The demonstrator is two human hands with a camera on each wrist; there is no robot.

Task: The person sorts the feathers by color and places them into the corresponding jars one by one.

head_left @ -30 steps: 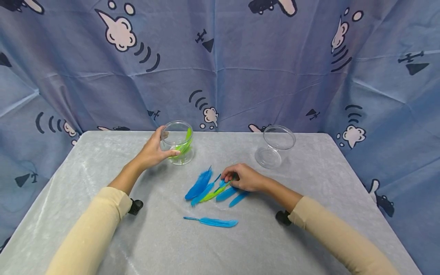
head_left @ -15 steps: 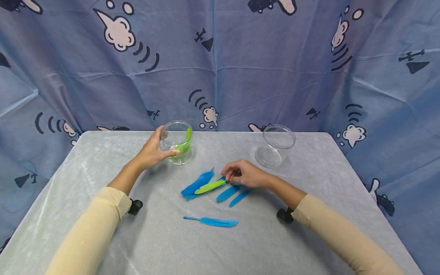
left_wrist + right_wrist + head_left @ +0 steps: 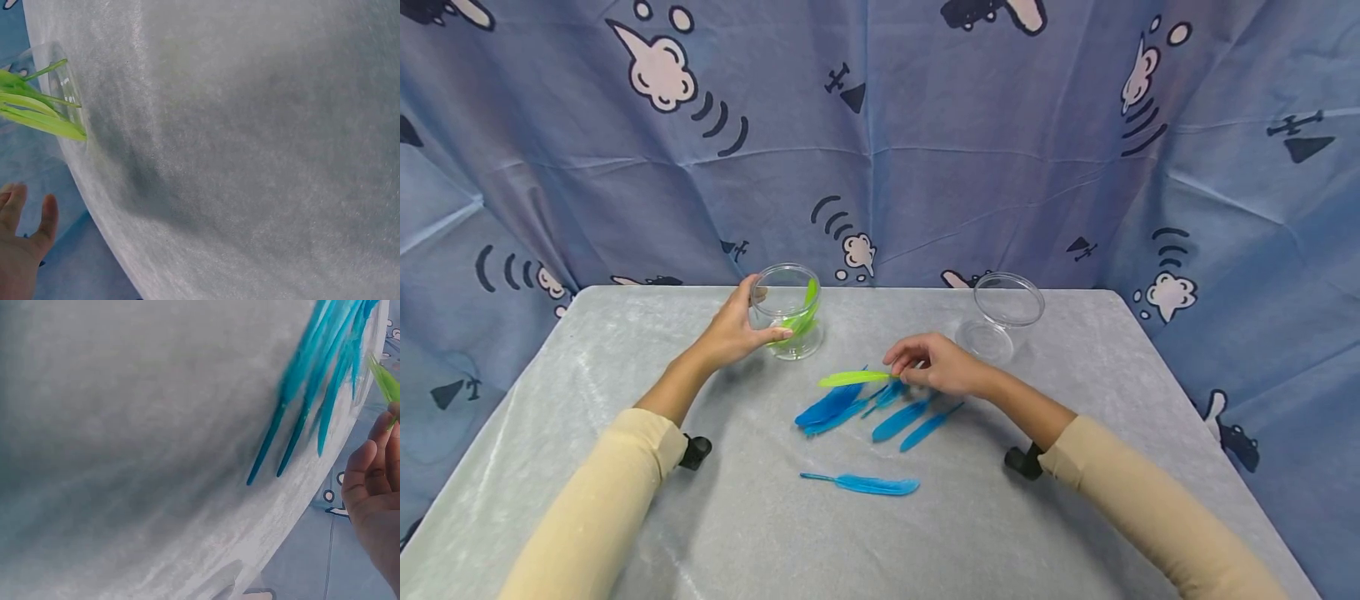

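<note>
My left hand (image 3: 737,329) holds a clear footed bowl (image 3: 797,346) at the back left, thumb across its front and fingers at its far side. Lime-green feathers (image 3: 802,319) lean inside this bowl; their quills show at its base in the left wrist view. Thumb and fingertips of my right hand (image 3: 936,365) pinch another lime-green feather (image 3: 853,378) by its quill end. It points left, over the tips of several blue feathers (image 3: 831,406). More blue feathers (image 3: 901,421) lie just below my right hand.
A second clear footed bowl (image 3: 985,342) stands at the back right, beyond my right hand. One blue feather (image 3: 876,485) lies apart, nearer the front. A patterned blue curtain (image 3: 925,208) hangs behind the grey-covered table (image 3: 760,542).
My right hand has drawn the lime-green feather out from among the blue ones and raised it toward the back. Blue feathers at left shifted slightly. My left hand stays on the bowl.
</note>
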